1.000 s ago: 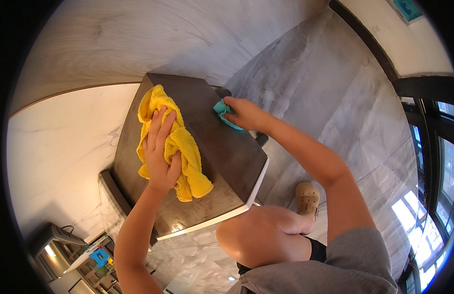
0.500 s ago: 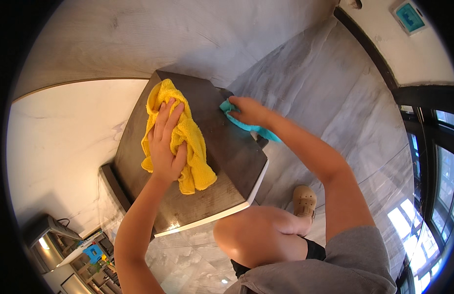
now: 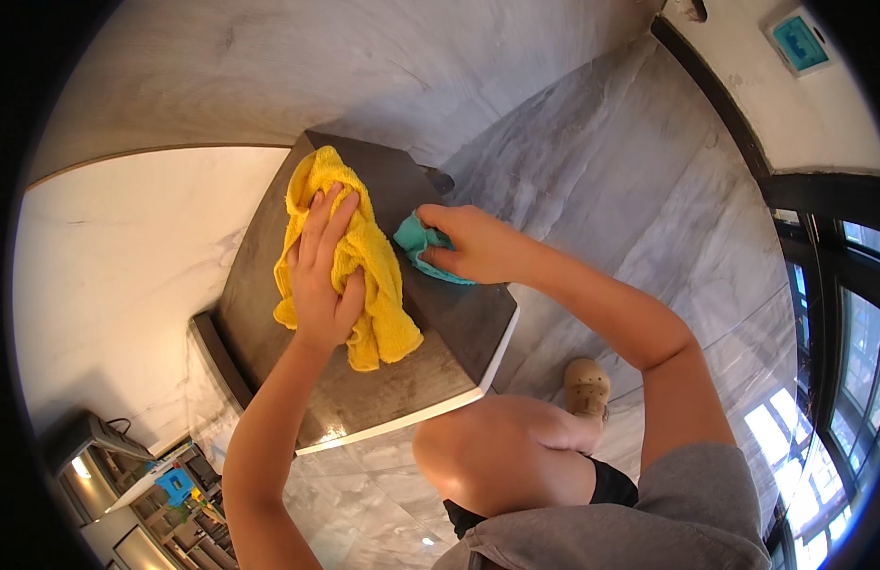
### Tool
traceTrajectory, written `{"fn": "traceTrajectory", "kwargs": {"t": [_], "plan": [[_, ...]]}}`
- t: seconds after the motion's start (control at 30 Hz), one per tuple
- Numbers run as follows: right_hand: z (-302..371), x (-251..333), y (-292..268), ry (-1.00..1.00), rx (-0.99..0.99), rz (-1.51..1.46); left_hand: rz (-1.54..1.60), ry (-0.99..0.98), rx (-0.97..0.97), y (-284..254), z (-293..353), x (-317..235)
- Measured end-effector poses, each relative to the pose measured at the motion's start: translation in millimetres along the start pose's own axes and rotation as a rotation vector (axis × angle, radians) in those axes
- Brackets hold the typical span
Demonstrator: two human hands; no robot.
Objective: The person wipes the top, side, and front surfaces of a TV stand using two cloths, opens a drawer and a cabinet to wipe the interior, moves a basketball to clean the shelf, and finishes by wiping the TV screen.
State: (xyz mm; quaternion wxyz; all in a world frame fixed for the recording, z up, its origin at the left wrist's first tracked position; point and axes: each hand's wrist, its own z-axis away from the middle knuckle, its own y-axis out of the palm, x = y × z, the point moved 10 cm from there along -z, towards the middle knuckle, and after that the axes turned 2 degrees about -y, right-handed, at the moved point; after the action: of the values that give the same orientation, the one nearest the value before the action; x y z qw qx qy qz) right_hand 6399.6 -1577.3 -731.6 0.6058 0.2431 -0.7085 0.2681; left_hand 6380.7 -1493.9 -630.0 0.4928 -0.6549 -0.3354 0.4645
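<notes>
A small dark-brown cabinet (image 3: 440, 385) with a white front edge stands in the middle, its top and right side in view. My left hand (image 3: 318, 290) lies flat on a yellow towel (image 3: 378, 285), fingers stretched out, the towel bunched beneath it on the cabinet's top. My right hand (image 3: 473, 244) pinches a teal cloth (image 3: 423, 239) between thumb and fingers, against the cabinet's right side. Part of the teal cloth is hidden under that hand.
A grey wood-look wall (image 3: 364, 71) rises behind the cabinet, with a white marbled panel (image 3: 136, 275) at left. Grey marble floor tiles (image 3: 639, 218) spread to the right. My bent knee (image 3: 487, 456) is close to the cabinet's front. Shelves with small items (image 3: 179, 489) stand lower left.
My right hand has moved left with the teal cloth, from the cabinet's outer edge further onto its side, and the cloth is more bunched. My left hand and the yellow towel stay nearly still.
</notes>
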Motion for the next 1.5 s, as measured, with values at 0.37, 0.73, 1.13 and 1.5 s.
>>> {"fn": "traceTrajectory", "kwargs": {"t": [0.37, 0.73, 1.13, 1.5], "plan": [[-14, -32, -11, -0.016, -0.126, 0.077, 0.011, 0.006, -0.001, 0, -4, -2], [-85, -66, -4, -0.186, -0.373, -0.367, 0.135, -0.201, -0.159, -1, -6, 32], [131, -12, 87, -0.226, 0.129, -0.039, 0.112, -0.287, -0.131, -1, -4, 46], [-65, -138, 47, 0.14, -0.269, -0.23, 0.067, -0.257, -0.161, -8, 1, 53]]}}
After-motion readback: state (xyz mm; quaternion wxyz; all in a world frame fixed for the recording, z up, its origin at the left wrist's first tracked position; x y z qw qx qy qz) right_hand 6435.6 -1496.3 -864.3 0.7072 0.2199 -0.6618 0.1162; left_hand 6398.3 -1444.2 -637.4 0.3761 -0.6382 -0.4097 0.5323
